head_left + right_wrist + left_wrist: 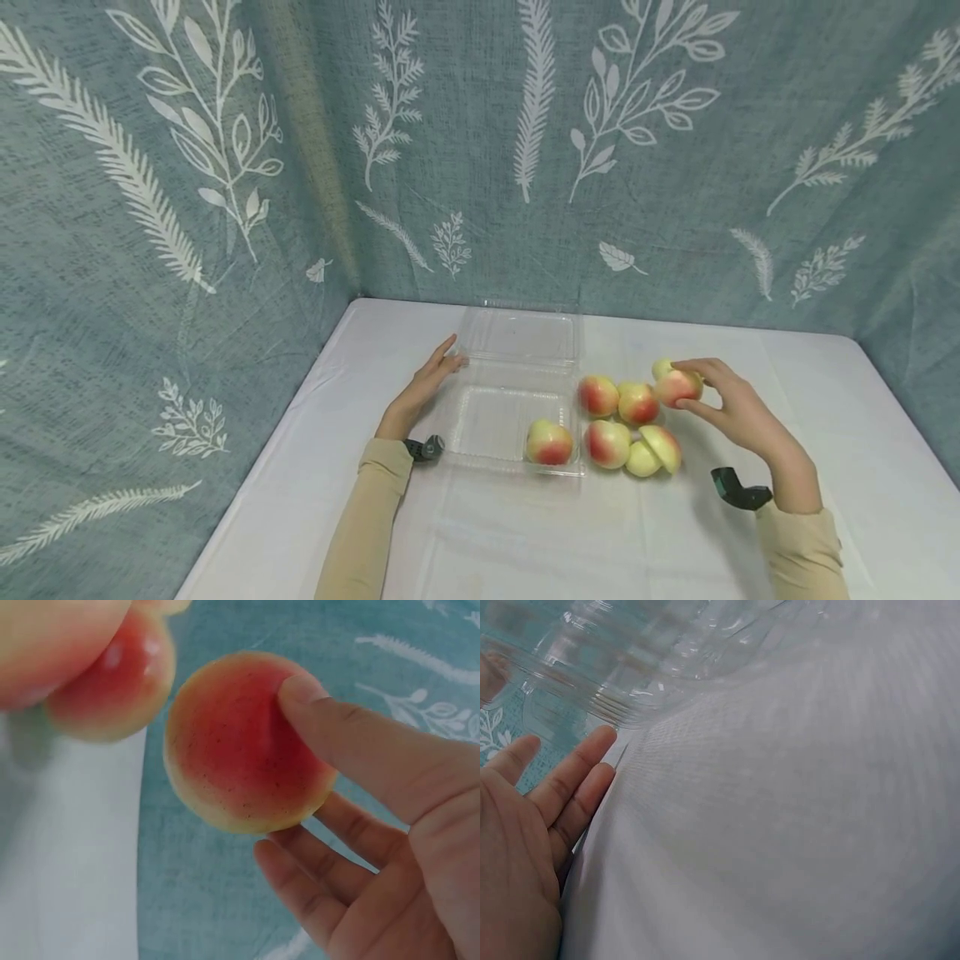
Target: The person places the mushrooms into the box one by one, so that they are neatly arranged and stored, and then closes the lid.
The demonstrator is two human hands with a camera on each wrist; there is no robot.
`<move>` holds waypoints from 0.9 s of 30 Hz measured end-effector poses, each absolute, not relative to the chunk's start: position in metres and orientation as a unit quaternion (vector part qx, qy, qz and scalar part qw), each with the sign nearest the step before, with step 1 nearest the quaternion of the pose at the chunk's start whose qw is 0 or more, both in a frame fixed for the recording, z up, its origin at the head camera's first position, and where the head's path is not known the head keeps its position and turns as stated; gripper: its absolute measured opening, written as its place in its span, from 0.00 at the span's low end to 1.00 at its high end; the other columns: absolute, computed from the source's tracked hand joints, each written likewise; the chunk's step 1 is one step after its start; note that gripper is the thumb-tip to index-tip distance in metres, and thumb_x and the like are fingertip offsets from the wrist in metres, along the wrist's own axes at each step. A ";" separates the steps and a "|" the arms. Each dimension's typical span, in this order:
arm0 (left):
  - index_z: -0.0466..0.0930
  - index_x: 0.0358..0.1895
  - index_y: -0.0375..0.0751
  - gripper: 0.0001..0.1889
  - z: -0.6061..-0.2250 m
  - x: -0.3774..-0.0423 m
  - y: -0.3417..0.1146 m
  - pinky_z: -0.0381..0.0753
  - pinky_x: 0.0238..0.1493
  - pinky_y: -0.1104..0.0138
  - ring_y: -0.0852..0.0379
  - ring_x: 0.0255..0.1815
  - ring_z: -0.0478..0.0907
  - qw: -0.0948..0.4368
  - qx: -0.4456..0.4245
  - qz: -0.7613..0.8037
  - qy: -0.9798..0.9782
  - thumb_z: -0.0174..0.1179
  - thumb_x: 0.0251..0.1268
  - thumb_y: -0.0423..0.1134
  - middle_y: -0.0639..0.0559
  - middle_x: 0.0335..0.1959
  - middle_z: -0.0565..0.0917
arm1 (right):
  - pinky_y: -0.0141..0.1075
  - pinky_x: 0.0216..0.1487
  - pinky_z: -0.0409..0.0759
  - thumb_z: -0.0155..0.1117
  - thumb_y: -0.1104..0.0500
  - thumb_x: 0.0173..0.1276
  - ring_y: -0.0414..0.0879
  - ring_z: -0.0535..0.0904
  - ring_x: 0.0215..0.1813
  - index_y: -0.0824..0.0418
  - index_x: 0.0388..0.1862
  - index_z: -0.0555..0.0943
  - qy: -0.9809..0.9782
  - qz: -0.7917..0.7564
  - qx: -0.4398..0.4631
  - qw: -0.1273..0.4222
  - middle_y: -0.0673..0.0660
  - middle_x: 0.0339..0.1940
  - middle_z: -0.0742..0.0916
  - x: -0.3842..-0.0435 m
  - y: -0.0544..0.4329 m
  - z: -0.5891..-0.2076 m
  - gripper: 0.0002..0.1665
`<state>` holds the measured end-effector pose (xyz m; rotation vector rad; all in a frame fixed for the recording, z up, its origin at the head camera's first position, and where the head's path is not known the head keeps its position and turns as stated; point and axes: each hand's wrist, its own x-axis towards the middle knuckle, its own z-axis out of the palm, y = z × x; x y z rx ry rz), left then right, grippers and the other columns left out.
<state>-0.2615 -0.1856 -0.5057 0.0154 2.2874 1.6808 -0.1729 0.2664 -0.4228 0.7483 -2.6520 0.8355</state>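
Observation:
A clear plastic clamshell box [480, 425] lies open on the table, its lid folded back. Inside, at the front right corner, sits one red-and-yellow peach [550, 442]. My left hand [427, 383] is by the box's left side, fingers extended; in the left wrist view the fingertips [604, 736] are close to the clear plastic, though contact is hard to tell. To the right, my right hand [731, 404] pinches a peach [247, 742] between thumb and fingers. Behind that fruit shows part of another yellow piece [662, 367].
Right of the box several more peaches [598, 396] sit close together. Among them a piece with a flat yellow face [660, 450] leans on a neighbour. A white cloth [510, 533] covers the table, and a blue-green leaf-patterned curtain [480, 167] hangs behind and at the sides.

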 end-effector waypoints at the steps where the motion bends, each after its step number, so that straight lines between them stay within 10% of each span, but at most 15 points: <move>1: 0.44 0.72 0.69 0.32 -0.506 -0.261 -0.185 0.41 0.68 0.41 0.45 0.71 0.54 0.150 0.005 0.585 0.797 0.45 0.68 0.58 0.47 0.68 0.64 | 0.39 0.49 0.72 0.70 0.64 0.55 0.48 0.73 0.53 0.63 0.57 0.73 -0.911 0.289 0.262 0.133 0.58 0.52 0.79 -0.173 0.265 -0.422 0.29; 9: 0.44 0.72 0.71 0.32 -0.506 -0.261 -0.185 0.41 0.68 0.40 0.44 0.71 0.54 0.143 0.002 0.581 0.801 0.46 0.67 0.59 0.48 0.70 0.62 | 0.19 0.53 0.66 0.71 0.64 0.53 0.36 0.71 0.54 0.61 0.57 0.74 -0.896 0.313 0.286 0.135 0.54 0.52 0.79 -0.175 0.256 -0.420 0.31; 27: 0.40 0.74 0.60 0.35 -0.482 -0.250 -0.183 0.42 0.68 0.41 0.42 0.72 0.52 0.169 0.018 0.576 0.799 0.45 0.69 0.58 0.42 0.70 0.60 | 0.26 0.57 0.66 0.69 0.62 0.57 0.47 0.72 0.58 0.60 0.59 0.73 -0.880 0.336 0.321 0.097 0.54 0.55 0.78 -0.183 0.220 -0.415 0.30</move>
